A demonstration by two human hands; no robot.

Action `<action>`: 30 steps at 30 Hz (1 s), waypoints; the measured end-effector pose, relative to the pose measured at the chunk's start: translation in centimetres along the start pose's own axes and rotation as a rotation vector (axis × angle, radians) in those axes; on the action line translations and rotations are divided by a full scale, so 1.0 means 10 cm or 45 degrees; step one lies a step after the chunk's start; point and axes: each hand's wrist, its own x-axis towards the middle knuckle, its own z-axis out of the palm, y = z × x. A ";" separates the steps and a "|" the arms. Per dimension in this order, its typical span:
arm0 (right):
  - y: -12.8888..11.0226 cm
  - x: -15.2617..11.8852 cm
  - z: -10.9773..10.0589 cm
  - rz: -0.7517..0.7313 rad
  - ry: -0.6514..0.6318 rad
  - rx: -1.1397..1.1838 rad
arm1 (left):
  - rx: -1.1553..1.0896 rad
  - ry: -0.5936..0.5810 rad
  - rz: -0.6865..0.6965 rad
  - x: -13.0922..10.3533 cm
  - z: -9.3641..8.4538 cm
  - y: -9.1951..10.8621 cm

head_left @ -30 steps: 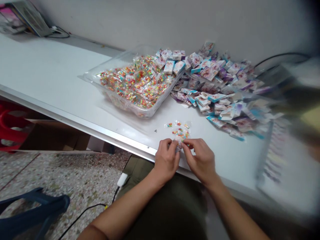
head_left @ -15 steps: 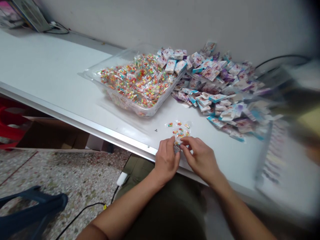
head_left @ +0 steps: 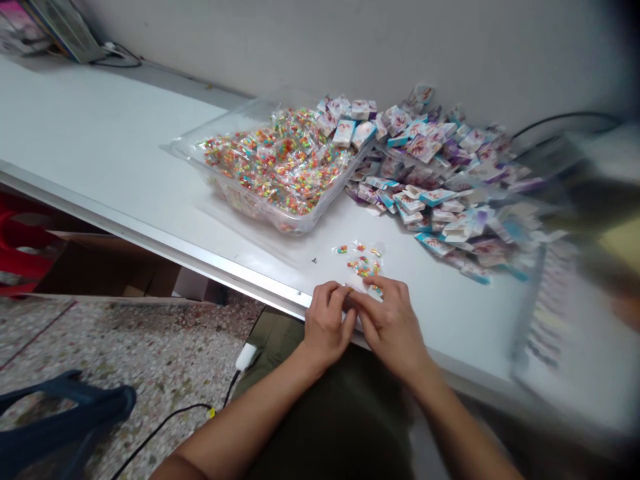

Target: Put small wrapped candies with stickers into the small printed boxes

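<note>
At the table's front edge, my left hand (head_left: 327, 323) and my right hand (head_left: 395, 327) meet with bent fingers around a small object, mostly hidden between the fingertips; it cannot be made out. Just beyond the fingers lie several small clear packets of coloured pieces (head_left: 364, 265). A clear plastic tub (head_left: 295, 225) behind them holds a heap of similar packets (head_left: 280, 160). To its right spreads a large pile of small white, blue and purple boxes (head_left: 425, 147), a few of them resting on the tub's corner.
The white table (head_left: 125, 147) runs along a grey wall. A blurred tray (head_left: 550, 320) stands at the right, near a blurred person's hand. Below left are a cardboard box (head_left: 110, 267), a red stool (head_left: 20, 247) and a cable (head_left: 160, 423).
My right hand has moved slightly left and its fingertips now meet those of my left hand. The small object between them is now more covered.
</note>
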 end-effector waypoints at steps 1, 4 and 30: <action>0.00 -0.03 0.03 0.023 0.034 0.084 | 0.021 -0.007 0.010 0.00 -0.02 0.00; 0.00 -0.12 0.14 0.187 0.131 0.383 | 0.053 -0.008 0.025 -0.01 -0.08 0.00; -0.06 0.15 0.03 0.118 -0.011 -0.078 | 0.018 0.129 0.062 -0.06 0.02 -0.05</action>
